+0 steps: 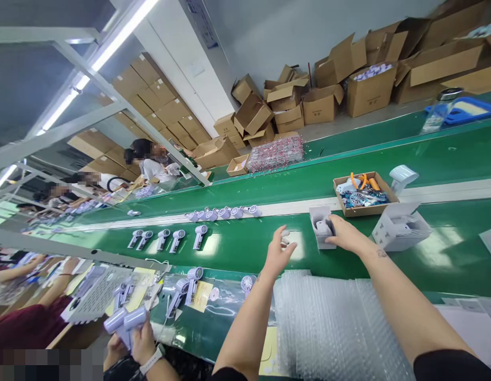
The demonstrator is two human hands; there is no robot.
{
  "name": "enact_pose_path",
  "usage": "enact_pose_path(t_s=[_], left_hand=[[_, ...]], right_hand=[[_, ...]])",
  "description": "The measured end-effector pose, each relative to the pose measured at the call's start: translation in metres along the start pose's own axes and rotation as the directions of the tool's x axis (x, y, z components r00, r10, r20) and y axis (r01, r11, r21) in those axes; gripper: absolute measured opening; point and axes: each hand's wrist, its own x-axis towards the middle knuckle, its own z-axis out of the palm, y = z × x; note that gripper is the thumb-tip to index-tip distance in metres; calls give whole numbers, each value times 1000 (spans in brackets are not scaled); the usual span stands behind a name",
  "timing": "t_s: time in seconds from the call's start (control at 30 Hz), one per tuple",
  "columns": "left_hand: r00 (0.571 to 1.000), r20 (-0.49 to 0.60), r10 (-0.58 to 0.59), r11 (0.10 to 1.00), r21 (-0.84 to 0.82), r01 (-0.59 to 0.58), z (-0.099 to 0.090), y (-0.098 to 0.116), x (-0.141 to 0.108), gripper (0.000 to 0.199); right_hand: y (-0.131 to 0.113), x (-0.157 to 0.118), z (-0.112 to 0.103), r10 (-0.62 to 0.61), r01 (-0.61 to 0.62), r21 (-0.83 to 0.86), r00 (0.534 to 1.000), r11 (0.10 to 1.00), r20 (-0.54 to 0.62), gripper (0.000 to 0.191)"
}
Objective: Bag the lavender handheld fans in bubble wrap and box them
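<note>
My right hand (348, 234) has its fingers and thumb closed at the right side of a small open white box (321, 242), which stands upright on the green belt. White pieces (320, 227) show inside it; their kind is hard to make out. Left of the box, my left hand (279, 251) hovers with thumb and fingers apart, and nothing shows in it. Pale covers sit on some of its fingertips. To the right of my right hand, a larger white printed box (402, 230) stands open with white parts inside. Below my forearms lies a stack of bubble-wrap sheets (328, 323).
A cardboard tray (366, 210) holds orange-handled pliers and blue-white parts. Beside it stands a pale handheld device (403, 177). Lilac handheld fans (200, 237) line the belt leftward. A co-worker's hands (140, 341) hold lilac devices at lower left. A bottle (438, 114) stands behind.
</note>
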Motion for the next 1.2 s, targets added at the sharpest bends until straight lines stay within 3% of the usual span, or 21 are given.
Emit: enact_pose_path(t_s=[0.07, 0.13, 0.17, 0.27, 0.33, 0.43, 0.47, 0.5, 0.57, 0.6, 0.67, 0.77, 0.83, 0.9, 0.93, 0.97, 1.0, 1.07, 1.1, 1.13, 1.2], left_hand=[[973, -164, -164, 986, 1, 166, -22, -28, -30, 45], [911, -291, -292, 930, 135, 341, -43, -60, -66, 37], [883, -343, -320, 866, 273, 420, -52, -76, -85, 38], [758, -434, -487, 528, 544, 652, -66, -113, -139, 59], [683, -395, -614, 426, 563, 708, -66, -129, -165, 57], [681, -315, -661, 493, 501, 711, -63, -137, -183, 28], [693, -310, -651, 528, 470, 707, -62, -136, -184, 23], [704, -308, -640, 557, 444, 701, -62, -132, -184, 22], [731, -287, -619, 661, 312, 682, -58, -116, -184, 26], [751, -257, -608, 730, 190, 656, -53, -104, -185, 28], [809, -142, -571, 821, -132, 556, -38, -76, -190, 33], [886, 181, -426, 789, -404, 462, -1, -32, -209, 41], [858, 421, -296, 807, -370, 460, 24, -9, -222, 45], [753, 627, -200, 850, -272, 452, 44, 6, -230, 49], [699, 691, -184, 873, -212, 439, 52, 12, -231, 52], [675, 712, -193, 901, -144, 409, 59, 17, -230, 55], [691, 693, -208, 935, -68, 349, 67, 21, -227, 57], [795, 587, -150, 988, 108, 107, 86, 29, -220, 54], [830, 556, -47, 979, 192, -73, 99, 34, -217, 49], [819, 569, 79, 929, 256, -268, 113, 38, -214, 42], [676, 692, 253, 749, 302, -589, 144, 44, -212, 29]], right_hand=[[7, -1, 4, -12, 14, 33, 998, 999, -60, 48], [15, -2, 8, 4, 3, 81, 996, 997, -86, 49], [18, -4, 8, 18, -8, 108, 996, 994, -92, 53], [20, -10, 4, 32, -5, 140, 980, 990, -196, 63], [10, -20, 2, 32, 16, 124, 926, 992, -375, 59], [-25, -49, 12, 154, -4, 242, 782, 970, -604, 39], [-40, -63, 21, 216, -8, 340, 787, 940, -578, 32], [-55, -79, 31, 266, -19, 457, 835, 889, -482, 27], [-81, -112, 56, 264, -124, 683, 959, 720, -105, 26], [-92, -129, 69, 224, -220, 757, 970, 615, 99, 27], [-106, -161, 92, 148, -387, 834, 922, 394, 358, 30], [-112, -203, 112, 134, -397, 910, 915, 124, 381, 35], [-108, -230, 114, 212, -304, 952, 932, 16, 294, 35], [-100, -259, 109, 338, -236, 971, 910, -48, 238, 33], [-94, -275, 105, 413, -208, 975, 884, -72, 219, 30], [-88, -292, 101, 481, -186, 978, 852, -93, 208, 28], [-81, -310, 96, 540, -173, 979, 816, -111, 206, 26], [-66, -346, 88, 621, -182, 971, 747, -153, 238, 25], [-58, -364, 86, 634, -203, 962, 723, -182, 273, 24], [-50, -381, 85, 634, -231, 949, 706, -214, 314, 24], [-36, -410, 86, 622, -277, 923, 682, -267, 384, 23]])
